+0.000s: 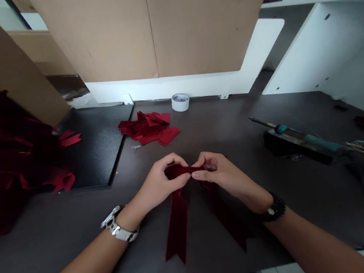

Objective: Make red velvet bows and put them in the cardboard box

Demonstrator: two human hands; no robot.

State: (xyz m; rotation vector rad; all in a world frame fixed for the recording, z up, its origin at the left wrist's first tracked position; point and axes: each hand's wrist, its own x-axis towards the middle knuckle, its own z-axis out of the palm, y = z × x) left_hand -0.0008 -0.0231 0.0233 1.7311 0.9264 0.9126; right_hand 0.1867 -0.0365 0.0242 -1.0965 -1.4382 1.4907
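A dark red velvet ribbon bow (177,227) is held over the front middle of the dark table (228,125). Its two notched tails hang toward the near edge, one to each side. My left hand (161,180) pinches the bow's left loop close to the centre, thumb and fingers together. On the other side, my right hand (223,173) pinches the right loop in the same way. The fingertips of both hands nearly meet at the knot, which they partly cover.
Cut red ribbon pieces (150,127) lie behind my hands, beside a white tape roll (180,102). At left, red ribbons (11,151) are heaped by a black board (101,143). A soldering iron (304,137) rests on a black stand at right, its cable trailing forward.
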